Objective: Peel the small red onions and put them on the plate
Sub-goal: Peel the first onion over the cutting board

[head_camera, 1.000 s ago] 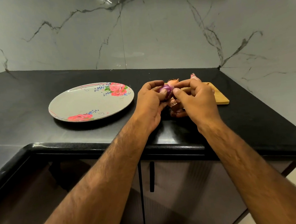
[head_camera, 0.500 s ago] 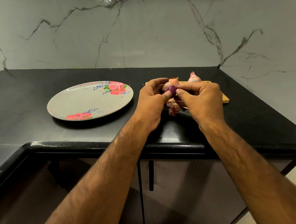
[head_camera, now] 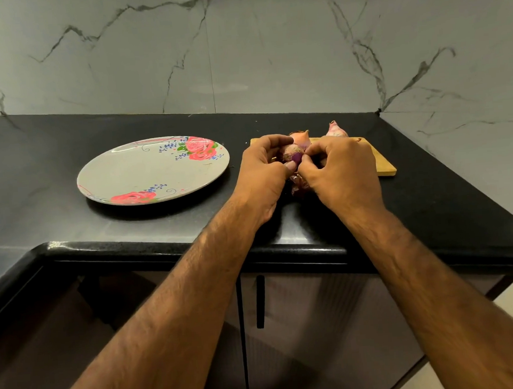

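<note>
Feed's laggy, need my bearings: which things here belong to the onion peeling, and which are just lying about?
In the job: half-peeled onion in left hand and right hand; orange-skinned onion and pink-skinned onion at the cutting board's far edge; flowered plate.
Lying about: peel scraps; cabinet handle.

The black stone countertop [head_camera: 65, 165] is gleaming, polished and finely speckled. At twelve o'clock the veined marble wall [head_camera: 270, 56] is shining smooth. The flowered plate [head_camera: 126, 173] is looking glossy. At its three o'clock the wooden board [head_camera: 382, 164] is showing matt, and the onion [head_camera: 293, 155] is showing papery skin.

Partly peeled purple onion [head_camera: 295, 155], held just right of the rose-patterned plate [head_camera: 144, 173].
</note>
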